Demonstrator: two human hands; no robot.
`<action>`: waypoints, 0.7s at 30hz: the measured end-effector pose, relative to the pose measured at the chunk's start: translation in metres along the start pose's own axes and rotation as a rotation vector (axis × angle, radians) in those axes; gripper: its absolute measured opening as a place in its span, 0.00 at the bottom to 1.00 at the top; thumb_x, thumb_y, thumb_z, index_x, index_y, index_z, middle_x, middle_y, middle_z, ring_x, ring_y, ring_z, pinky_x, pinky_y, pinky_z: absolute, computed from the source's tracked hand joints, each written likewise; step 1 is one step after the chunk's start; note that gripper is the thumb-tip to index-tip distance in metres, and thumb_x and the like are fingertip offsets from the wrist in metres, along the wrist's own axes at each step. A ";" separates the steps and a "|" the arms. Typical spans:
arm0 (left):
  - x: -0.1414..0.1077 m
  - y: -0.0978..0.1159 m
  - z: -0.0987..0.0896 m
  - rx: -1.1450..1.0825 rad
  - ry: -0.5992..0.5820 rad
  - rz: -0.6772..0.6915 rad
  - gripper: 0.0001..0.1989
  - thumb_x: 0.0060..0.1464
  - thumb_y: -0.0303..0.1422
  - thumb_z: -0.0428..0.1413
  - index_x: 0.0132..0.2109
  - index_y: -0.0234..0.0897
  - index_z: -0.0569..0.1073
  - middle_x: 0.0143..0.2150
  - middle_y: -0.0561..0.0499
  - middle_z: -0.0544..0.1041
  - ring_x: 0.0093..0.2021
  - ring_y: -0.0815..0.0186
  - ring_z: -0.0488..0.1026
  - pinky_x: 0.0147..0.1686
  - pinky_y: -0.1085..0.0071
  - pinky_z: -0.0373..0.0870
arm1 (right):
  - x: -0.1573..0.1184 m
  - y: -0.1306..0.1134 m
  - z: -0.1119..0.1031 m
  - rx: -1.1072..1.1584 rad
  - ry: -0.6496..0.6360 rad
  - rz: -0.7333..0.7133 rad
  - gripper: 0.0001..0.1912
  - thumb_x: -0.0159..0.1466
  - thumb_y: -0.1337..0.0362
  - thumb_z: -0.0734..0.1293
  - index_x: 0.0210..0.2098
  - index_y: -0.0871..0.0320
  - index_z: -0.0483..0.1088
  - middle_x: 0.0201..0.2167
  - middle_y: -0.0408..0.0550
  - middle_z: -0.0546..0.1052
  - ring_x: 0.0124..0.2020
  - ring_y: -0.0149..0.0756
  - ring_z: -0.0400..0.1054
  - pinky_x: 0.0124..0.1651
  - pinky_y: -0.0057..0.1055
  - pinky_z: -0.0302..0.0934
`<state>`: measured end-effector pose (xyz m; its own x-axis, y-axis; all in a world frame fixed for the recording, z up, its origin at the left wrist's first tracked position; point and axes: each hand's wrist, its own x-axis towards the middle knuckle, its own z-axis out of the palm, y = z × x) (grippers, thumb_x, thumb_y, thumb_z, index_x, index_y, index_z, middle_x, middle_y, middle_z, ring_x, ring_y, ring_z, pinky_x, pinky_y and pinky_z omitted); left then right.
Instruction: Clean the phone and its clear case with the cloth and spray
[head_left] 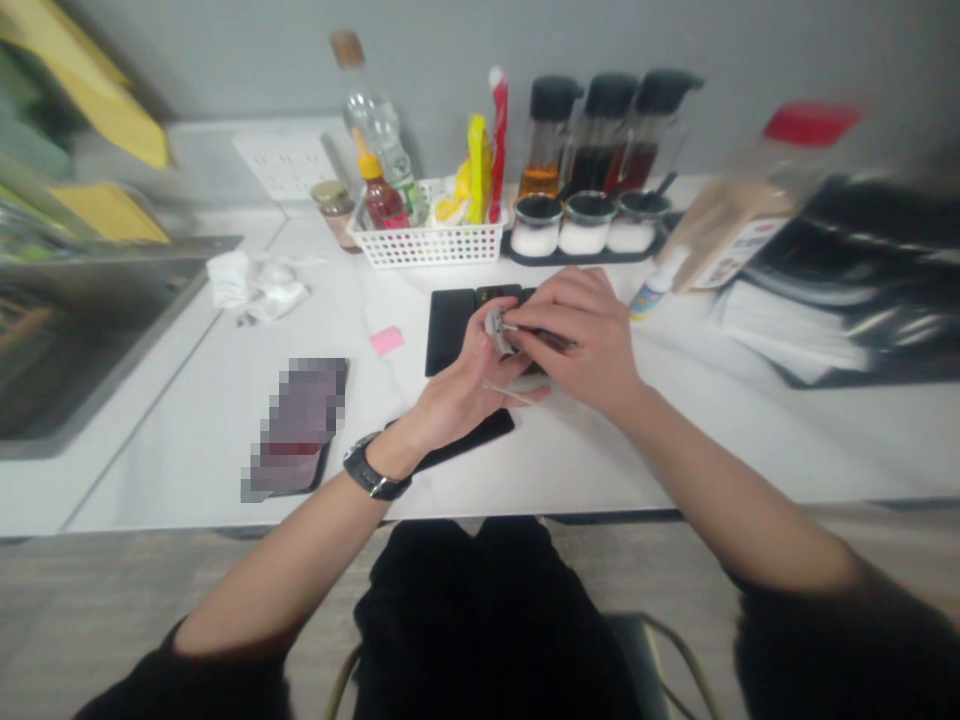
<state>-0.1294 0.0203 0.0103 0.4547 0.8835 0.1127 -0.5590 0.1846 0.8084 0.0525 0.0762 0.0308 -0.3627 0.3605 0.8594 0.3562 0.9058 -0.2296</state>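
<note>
My left hand [472,375], with a black watch on the wrist, is closed around a small crumpled grey-white piece [498,330], perhaps tissue. A thin pale stick [510,393] lies across its lower fingers. The fingertips of my right hand [581,335] are pinched against the same piece from the right, and a dark slim item shows under them, too blurred to name. Beneath and behind the hands lie dark flat devices [450,330] on the white counter. Another dark phone-like device [476,437] lies below my left wrist.
A pixelated phone [300,425] and a pink note [387,341] lie left, near crumpled tissues [262,285] and a sink [90,350]. Behind stand a white basket [427,245] with bottles, seasoning jars [585,225] and sauce bottles [544,140]. A large red-capped container [739,220] is at right.
</note>
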 end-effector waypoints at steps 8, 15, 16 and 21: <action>0.004 -0.009 -0.006 0.007 0.073 0.099 0.25 0.67 0.54 0.59 0.65 0.54 0.74 0.64 0.51 0.77 0.57 0.54 0.81 0.50 0.58 0.83 | 0.001 -0.012 0.000 0.222 -0.147 -0.033 0.05 0.72 0.57 0.73 0.43 0.49 0.82 0.38 0.41 0.86 0.42 0.38 0.79 0.50 0.41 0.67; 0.005 -0.006 -0.001 0.003 0.097 0.079 0.26 0.69 0.57 0.54 0.67 0.54 0.72 0.69 0.50 0.73 0.66 0.49 0.76 0.56 0.51 0.82 | 0.000 -0.016 0.004 0.056 -0.038 0.114 0.02 0.72 0.63 0.73 0.42 0.52 0.80 0.38 0.43 0.86 0.41 0.40 0.77 0.48 0.43 0.64; 0.004 -0.006 -0.001 0.021 0.068 0.082 0.26 0.68 0.57 0.56 0.66 0.54 0.72 0.72 0.51 0.71 0.66 0.49 0.76 0.56 0.51 0.82 | -0.001 -0.015 0.004 0.027 -0.007 0.112 0.03 0.72 0.63 0.73 0.41 0.52 0.81 0.39 0.44 0.86 0.42 0.41 0.77 0.48 0.44 0.64; 0.003 -0.005 -0.002 0.053 0.127 0.102 0.25 0.69 0.57 0.53 0.65 0.52 0.75 0.68 0.50 0.74 0.65 0.50 0.77 0.57 0.52 0.81 | -0.001 -0.014 0.003 0.113 -0.124 0.048 0.06 0.74 0.61 0.71 0.42 0.50 0.82 0.43 0.43 0.85 0.47 0.40 0.77 0.53 0.43 0.67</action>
<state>-0.1266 0.0226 0.0055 0.3044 0.9444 0.1242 -0.5585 0.0713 0.8265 0.0451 0.0635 0.0320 -0.4539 0.4226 0.7845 0.2793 0.9035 -0.3251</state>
